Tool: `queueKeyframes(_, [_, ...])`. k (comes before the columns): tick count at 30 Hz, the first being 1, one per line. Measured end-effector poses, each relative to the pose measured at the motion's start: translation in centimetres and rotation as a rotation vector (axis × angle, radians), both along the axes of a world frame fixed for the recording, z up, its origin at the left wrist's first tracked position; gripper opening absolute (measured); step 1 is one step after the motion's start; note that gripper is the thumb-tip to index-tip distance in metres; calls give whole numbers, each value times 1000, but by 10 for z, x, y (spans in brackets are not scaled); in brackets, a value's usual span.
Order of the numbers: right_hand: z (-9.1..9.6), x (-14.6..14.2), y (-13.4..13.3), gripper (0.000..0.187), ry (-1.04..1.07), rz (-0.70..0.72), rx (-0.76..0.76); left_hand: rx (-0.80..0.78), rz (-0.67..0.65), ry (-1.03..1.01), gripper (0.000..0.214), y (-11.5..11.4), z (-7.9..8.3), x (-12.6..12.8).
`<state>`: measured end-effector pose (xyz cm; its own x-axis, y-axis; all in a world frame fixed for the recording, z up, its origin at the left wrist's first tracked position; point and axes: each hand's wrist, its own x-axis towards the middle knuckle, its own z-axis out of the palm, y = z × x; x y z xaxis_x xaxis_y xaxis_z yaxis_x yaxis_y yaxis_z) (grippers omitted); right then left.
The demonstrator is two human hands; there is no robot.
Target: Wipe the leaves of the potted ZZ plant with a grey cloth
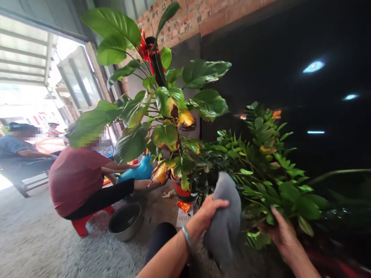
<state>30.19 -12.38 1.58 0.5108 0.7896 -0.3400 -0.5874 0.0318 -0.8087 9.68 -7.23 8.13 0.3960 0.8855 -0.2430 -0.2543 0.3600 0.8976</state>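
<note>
My left hand [213, 210] grips a grey cloth [225, 216], which hangs down in front of the leaves. A light blue bangle circles that wrist. To the right, my right hand [279, 229] reaches in among the lower leaves of a bushy green plant [269, 185] with many small glossy leaflets. Its fingers are partly hidden by foliage; the thumb points up against a leaf, and I cannot make out whether a stem is held. Left of the cloth rises a tall broad-leaved plant [169, 102], with several yellow and brown withered leaves, in a red pot [182, 187].
A person in a red shirt [78, 173] sits on a red stool [79, 227] at left, near a grey basin [126, 222] and a blue inflatable toy [136, 172]. A printed sheet [184, 218] lies on the floor. Behind the plants stands a dark reflective panel [304, 85].
</note>
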Motion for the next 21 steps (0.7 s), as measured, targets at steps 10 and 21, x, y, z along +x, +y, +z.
queueKeyframes(10, [2,-6,-17,52,-97,-36,-101,-56,-181,-125,31,-44,-27,-81])
queueKeyframes(21, [23,-38,-48,62,-211,-40,-100,-200,398,-173,14,-7,15,-80])
